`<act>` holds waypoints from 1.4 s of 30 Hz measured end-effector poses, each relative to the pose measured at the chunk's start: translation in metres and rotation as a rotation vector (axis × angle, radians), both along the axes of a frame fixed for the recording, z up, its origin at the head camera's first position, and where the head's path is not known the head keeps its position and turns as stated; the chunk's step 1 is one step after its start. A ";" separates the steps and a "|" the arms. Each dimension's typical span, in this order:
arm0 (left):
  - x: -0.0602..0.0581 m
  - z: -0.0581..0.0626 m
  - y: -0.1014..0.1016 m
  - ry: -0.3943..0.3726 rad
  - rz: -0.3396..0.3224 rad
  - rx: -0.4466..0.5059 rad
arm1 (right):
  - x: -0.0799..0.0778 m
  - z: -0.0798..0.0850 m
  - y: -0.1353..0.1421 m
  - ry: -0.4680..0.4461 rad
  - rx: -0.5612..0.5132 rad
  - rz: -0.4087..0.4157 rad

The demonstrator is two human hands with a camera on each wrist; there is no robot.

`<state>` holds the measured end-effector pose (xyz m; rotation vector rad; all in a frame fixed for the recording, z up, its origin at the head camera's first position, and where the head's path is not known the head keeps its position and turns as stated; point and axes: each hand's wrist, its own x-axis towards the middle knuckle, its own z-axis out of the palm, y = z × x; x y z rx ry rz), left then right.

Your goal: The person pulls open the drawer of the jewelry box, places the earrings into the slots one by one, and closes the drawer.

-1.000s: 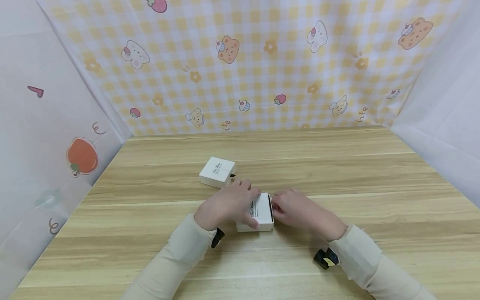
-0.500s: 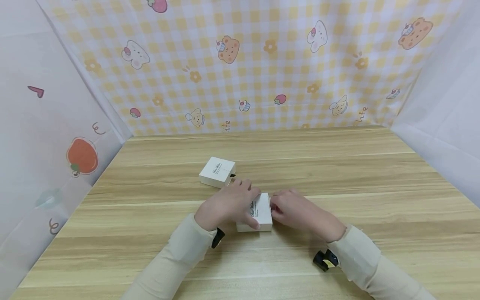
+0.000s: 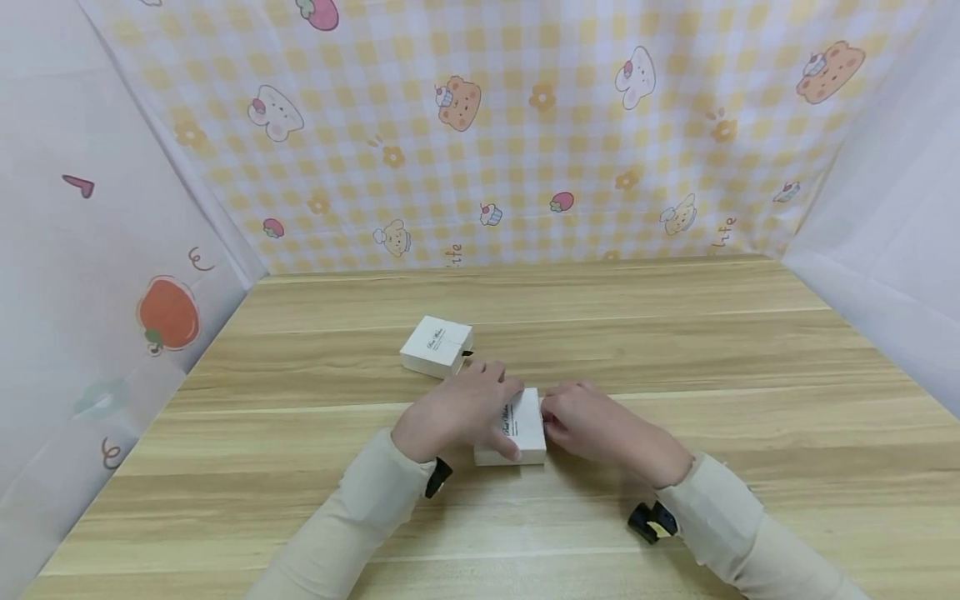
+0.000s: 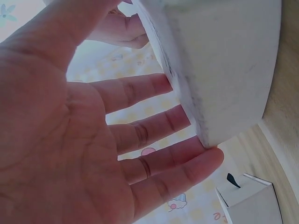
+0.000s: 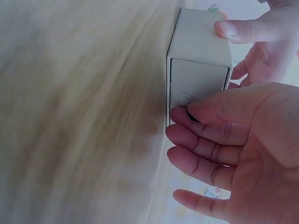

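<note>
A white drawer-style gift box point(image 3: 529, 423) with black script on top sits on the table in front of me. My left hand point(image 3: 461, 410) holds it from the left, thumb on the near side and fingers over the far edge. At its right end is my right hand point(image 3: 588, 421). The right wrist view shows the thumb and forefinger pinching a small black pull tab point(image 5: 192, 115) on the drawer front point(image 5: 198, 77). That drawer front is nearly level with the sleeve's edges.
A second white box point(image 3: 432, 344) of the same kind stands farther back to the left, its black tab point(image 3: 468, 353) facing right. The wood-grain table point(image 3: 712, 350) meets a yellow checked cloth backdrop point(image 3: 517, 125), with white cloth at both sides.
One second ago a dark gap showed at the box's right end; the drawer has since slid left into the sleeve, with my right hand following slightly. My left hand has kept its hold.
</note>
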<state>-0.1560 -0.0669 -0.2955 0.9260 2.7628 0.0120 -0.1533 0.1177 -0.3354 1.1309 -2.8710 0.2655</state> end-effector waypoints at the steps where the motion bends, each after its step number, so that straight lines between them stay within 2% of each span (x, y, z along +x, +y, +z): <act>1: 0.000 0.000 0.000 0.000 0.000 -0.001 | 0.000 0.000 0.000 0.000 0.001 0.000; 15: 0.000 0.000 0.001 0.001 0.003 -0.005 | 0.000 -0.001 0.002 0.059 0.016 -0.003; 24: 0.001 -0.001 0.000 -0.001 0.017 -0.008 | -0.003 0.003 0.005 -0.018 0.015 -0.051; 33: 0.001 -0.001 0.000 -0.008 0.024 -0.021 | -0.005 0.010 0.009 -0.124 -0.092 -0.129; 38: 0.000 -0.001 -0.001 -0.014 0.025 -0.004 | -0.007 0.013 0.011 -0.136 -0.131 -0.121; 42: 0.000 0.000 0.000 -0.014 0.021 0.004 | -0.006 0.014 0.013 -0.096 -0.164 -0.061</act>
